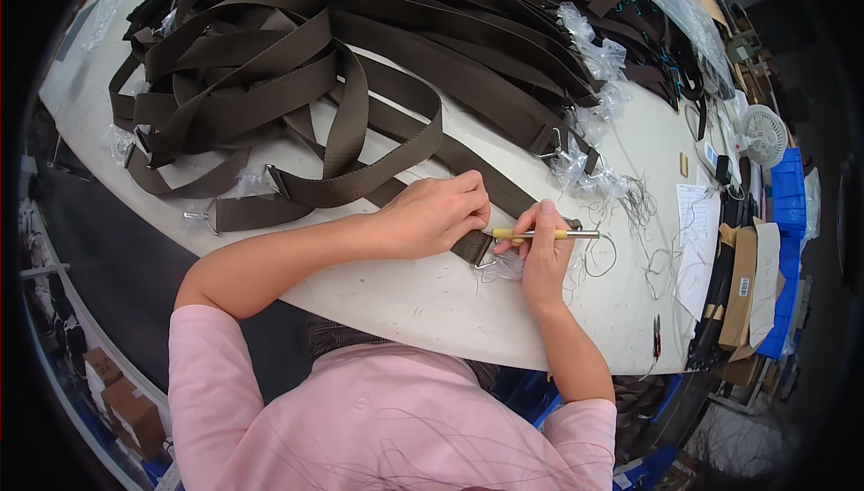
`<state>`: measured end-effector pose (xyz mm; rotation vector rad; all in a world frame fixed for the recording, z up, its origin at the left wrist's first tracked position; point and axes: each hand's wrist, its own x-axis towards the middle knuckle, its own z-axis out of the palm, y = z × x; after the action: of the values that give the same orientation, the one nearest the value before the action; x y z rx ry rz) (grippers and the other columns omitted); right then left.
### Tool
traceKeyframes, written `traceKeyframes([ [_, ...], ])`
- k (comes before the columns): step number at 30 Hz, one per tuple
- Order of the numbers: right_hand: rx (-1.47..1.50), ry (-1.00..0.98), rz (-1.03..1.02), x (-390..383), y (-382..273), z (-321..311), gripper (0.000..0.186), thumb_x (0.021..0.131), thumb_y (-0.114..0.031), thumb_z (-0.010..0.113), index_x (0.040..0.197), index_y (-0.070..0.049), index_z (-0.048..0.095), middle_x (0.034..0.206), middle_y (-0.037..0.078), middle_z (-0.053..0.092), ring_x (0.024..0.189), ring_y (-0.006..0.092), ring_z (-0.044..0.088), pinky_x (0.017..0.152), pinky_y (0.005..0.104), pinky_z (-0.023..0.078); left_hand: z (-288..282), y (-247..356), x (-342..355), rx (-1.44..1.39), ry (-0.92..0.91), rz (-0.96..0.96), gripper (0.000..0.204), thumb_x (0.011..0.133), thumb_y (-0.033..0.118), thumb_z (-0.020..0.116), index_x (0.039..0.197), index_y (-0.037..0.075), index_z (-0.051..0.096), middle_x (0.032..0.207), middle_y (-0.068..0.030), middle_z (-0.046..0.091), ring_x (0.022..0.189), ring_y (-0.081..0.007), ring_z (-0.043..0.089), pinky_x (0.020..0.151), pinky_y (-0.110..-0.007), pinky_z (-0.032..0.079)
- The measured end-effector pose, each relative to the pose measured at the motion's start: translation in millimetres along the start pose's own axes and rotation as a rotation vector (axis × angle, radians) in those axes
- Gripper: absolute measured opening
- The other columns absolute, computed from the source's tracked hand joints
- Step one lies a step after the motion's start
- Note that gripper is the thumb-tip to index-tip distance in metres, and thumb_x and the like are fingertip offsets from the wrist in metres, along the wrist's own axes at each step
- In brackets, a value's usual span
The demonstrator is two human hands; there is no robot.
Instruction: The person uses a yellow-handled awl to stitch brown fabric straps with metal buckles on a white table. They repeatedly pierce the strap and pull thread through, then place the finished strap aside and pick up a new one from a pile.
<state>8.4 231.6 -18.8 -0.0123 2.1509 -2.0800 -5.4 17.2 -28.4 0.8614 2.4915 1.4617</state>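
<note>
My right hand (pixel 545 252) grips a pen-shaped tool (pixel 533 234) with a yellow grip and a silver metal shaft. It lies roughly level, its tip pointing left at my other hand. Fingers pinched together, my left hand (pixel 443 212) is over a dark brown webbing strap, close to the tool's tip. What the pinch holds is too small to make out. Just below the fingers shows the strap's stitched end (pixel 472 246), with a metal ring (pixel 487 264) beside it. Clear plastic wrap (pixel 509 265) lies under my right hand.
A large heap of brown webbing straps (pixel 360 5) covers the far side of the white table (pixel 396 297). Loose threads (pixel 641 203), a paper sheet (pixel 695 243) and small red-handled snips (pixel 657 338) lie rightward. A white fan (pixel 763 135) stands beyond, near blue bins (pixel 789 189).
</note>
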Motion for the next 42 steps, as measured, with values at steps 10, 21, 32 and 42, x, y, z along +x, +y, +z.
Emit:
traceKeyframes([
  [10, 0.048, 0.086, -0.181, -4, -2, -5, 0.044, 0.112, -0.03, 0.036, 0.078, -0.005, 0.048, 0.071, 0.003, 0.05, 0.05, 0.0108, 0.054, 0.045, 0.0221, 0.041, -23, -2, 3, -0.371, -0.004, -0.091, 0.019, 0.095, 0.015, 0.069, 0.108, 0.004, 0.061, 0.111, -0.0133, 0.057, 0.09, -0.0299, 0.062, 0.082, -0.037, 0.051],
  [21, -0.628, -0.063, -0.826, -11, -22, -16, 0.01, 0.1, -0.006, 0.061, 0.109, -0.003, 0.064, 0.1, 0.016, 0.074, 0.091, 0.0303, 0.071, 0.09, 0.0444, 0.056, -36, 27, -17, 0.716, 0.05, 0.433, 0.044, 0.079, 0.007, 0.067, 0.122, 0.012, 0.067, 0.119, -0.0097, 0.064, 0.103, -0.0246, 0.064, 0.09, -0.036, 0.051],
  [32, -0.921, -0.185, -0.884, -22, -2, -15, 0.027, 0.072, -0.002, 0.078, 0.094, -0.007, 0.063, 0.104, 0.014, 0.067, 0.105, 0.0356, 0.064, 0.095, 0.046, 0.052, -31, 17, -38, 0.107, -0.101, 0.046, 0.014, 0.088, 0.005, 0.073, 0.095, 0.003, 0.062, 0.122, -0.0113, 0.06, 0.102, -0.0268, 0.064, 0.083, -0.038, 0.055],
  [42, -0.952, -0.301, -0.763, -14, -4, -10, 0.024, 0.074, -0.002, 0.076, 0.089, -0.007, 0.058, 0.086, 0.014, 0.06, 0.081, 0.0316, 0.058, 0.073, 0.0427, 0.048, -50, 14, -32, 0.189, -0.156, 0.058, 0.019, 0.086, 0.008, 0.073, 0.1, 0.006, 0.061, 0.112, -0.0105, 0.063, 0.103, -0.0285, 0.065, 0.085, -0.039, 0.054],
])
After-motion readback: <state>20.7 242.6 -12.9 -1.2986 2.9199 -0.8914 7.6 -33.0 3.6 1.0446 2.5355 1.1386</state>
